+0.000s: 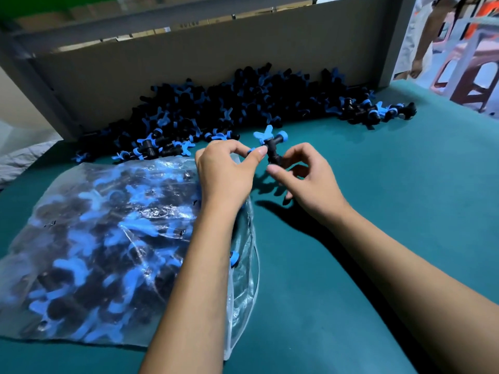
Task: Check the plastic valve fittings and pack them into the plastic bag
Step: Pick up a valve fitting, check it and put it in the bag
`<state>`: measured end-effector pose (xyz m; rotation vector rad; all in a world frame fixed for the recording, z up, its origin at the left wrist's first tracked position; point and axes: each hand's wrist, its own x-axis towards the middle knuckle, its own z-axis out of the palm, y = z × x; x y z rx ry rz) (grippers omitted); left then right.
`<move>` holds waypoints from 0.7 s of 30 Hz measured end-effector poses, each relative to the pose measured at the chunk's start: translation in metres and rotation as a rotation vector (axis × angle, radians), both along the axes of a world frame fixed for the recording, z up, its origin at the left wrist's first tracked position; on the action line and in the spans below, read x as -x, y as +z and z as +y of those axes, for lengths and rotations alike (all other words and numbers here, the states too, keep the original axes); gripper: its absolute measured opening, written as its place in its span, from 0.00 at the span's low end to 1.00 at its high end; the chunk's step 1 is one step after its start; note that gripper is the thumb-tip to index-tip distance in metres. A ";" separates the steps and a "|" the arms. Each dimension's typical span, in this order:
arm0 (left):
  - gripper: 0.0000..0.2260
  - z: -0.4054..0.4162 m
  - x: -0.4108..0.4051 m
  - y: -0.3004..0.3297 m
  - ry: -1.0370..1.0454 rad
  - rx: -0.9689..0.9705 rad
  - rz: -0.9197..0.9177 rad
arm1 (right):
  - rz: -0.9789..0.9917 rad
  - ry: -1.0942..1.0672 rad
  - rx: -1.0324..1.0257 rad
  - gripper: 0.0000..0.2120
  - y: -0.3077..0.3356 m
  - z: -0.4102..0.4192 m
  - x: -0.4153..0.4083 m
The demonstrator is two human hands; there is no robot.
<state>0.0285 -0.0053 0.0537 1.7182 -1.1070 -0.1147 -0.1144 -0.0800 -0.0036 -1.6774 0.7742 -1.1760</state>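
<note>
One black valve fitting [272, 145] with a blue butterfly handle and blue end caps is held up over the green table [391, 184]. My left hand [226, 171] pinches its left blue end between thumb and forefinger. My right hand [305, 174] grips its lower black stem with the fingertips. A clear plastic bag [113, 247], filled with many such fittings, lies flat on the left under my left forearm, its mouth toward the right. A long pile of loose fittings [229, 103] lies beyond my hands against the back board.
A grey cardboard board [205, 52] stands along the table's back edge behind the pile. At the far right another person's arm [426, 36] and a red stool [475, 74] show beyond the table. White sheeting lies off the table's left edge.
</note>
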 end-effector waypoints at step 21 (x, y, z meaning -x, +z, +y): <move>0.32 0.020 -0.036 0.019 -0.130 -0.159 -0.186 | -0.434 0.091 -0.560 0.11 0.011 -0.017 0.013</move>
